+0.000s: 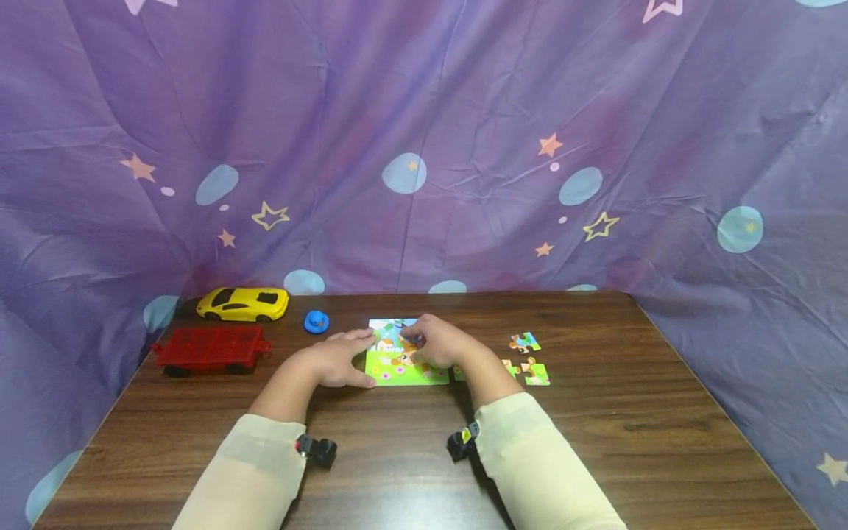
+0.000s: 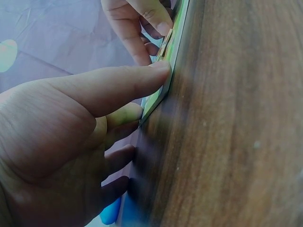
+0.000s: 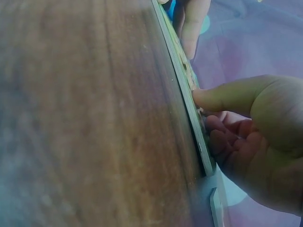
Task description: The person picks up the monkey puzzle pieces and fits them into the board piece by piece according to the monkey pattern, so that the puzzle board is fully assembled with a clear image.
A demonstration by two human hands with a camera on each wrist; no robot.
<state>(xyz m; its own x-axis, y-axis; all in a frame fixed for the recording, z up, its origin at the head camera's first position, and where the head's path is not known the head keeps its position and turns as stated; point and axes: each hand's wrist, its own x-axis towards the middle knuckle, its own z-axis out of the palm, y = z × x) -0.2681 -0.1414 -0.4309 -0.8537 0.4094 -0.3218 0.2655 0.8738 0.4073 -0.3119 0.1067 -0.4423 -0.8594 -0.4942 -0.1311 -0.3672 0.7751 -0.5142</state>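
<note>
A bright jigsaw puzzle board [image 1: 407, 377] with a green lower part and flowers lies flat on the wooden table. My left hand [image 1: 341, 357] is spread at the board's left side, its thumb on the near corner and its fingertips along the edge. Over the right half of the board, my right hand [image 1: 440, 342] has its fingers curled and pinches a puzzle piece [image 2: 165, 42], which sits slightly raised from the board in the left wrist view. The right hand covers part of the picture in the head view.
Loose puzzle pieces lie right of the board, one farther back [image 1: 525, 342] and others nearer, including a green one [image 1: 535, 372]. On the left are a yellow toy car [image 1: 244, 304], a red toy trailer [image 1: 212, 348] and a small blue hat [image 1: 316, 322]. A purple curtain [image 1: 424, 243] hangs behind the table.
</note>
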